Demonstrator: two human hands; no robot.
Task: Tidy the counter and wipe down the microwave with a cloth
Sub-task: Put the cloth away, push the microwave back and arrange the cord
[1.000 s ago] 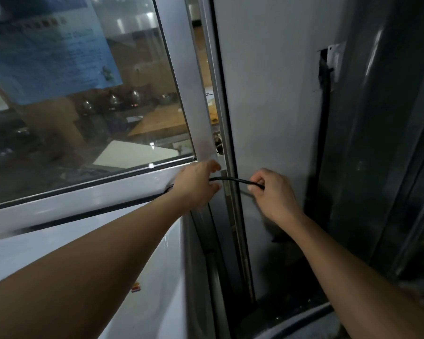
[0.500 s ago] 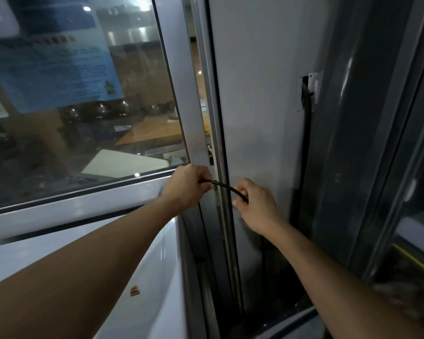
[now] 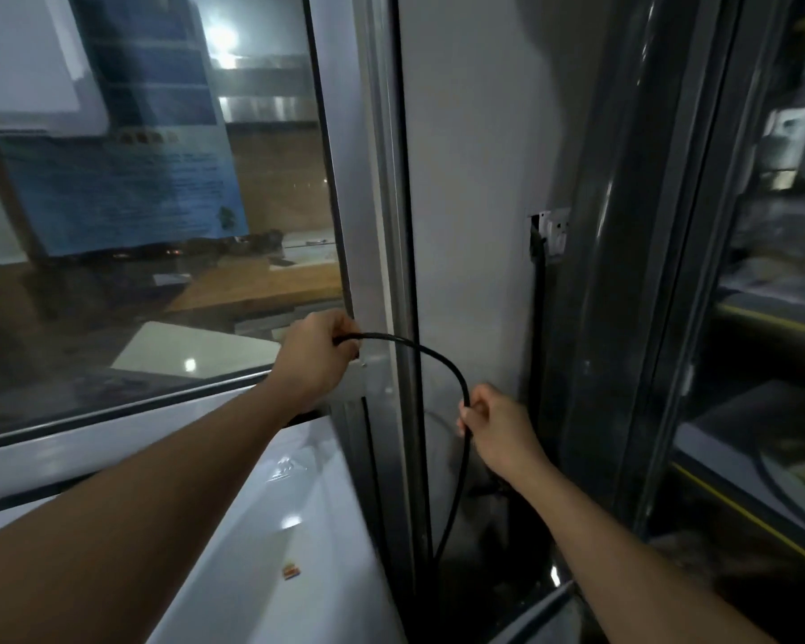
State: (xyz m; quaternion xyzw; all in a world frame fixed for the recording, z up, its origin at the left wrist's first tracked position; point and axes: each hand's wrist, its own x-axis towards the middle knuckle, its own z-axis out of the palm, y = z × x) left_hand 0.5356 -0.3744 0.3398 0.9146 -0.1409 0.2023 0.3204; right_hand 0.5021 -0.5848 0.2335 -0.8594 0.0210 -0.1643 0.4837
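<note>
A black power cord (image 3: 431,353) arcs between my two hands in front of a grey wall. My left hand (image 3: 314,360) grips one end of it beside the window frame, fingers curled round it. My right hand (image 3: 493,422) pinches the cord lower down and to the right, and from there it drops into the dark gap behind the white microwave (image 3: 261,527). The microwave's glossy top fills the lower left, with a small orange sticker (image 3: 291,572) on it. No cloth is in view.
A glass window (image 3: 149,216) with a metal frame (image 3: 368,202) stands on the left, a blue notice stuck to it. A wall socket (image 3: 551,237) with a black plug sits on the grey wall. A dark glass-fronted cabinet (image 3: 763,318) rises on the right.
My right hand has slid down and to the right along the cord, so a longer loop now arcs between my hands. The view has tilted downward slightly.
</note>
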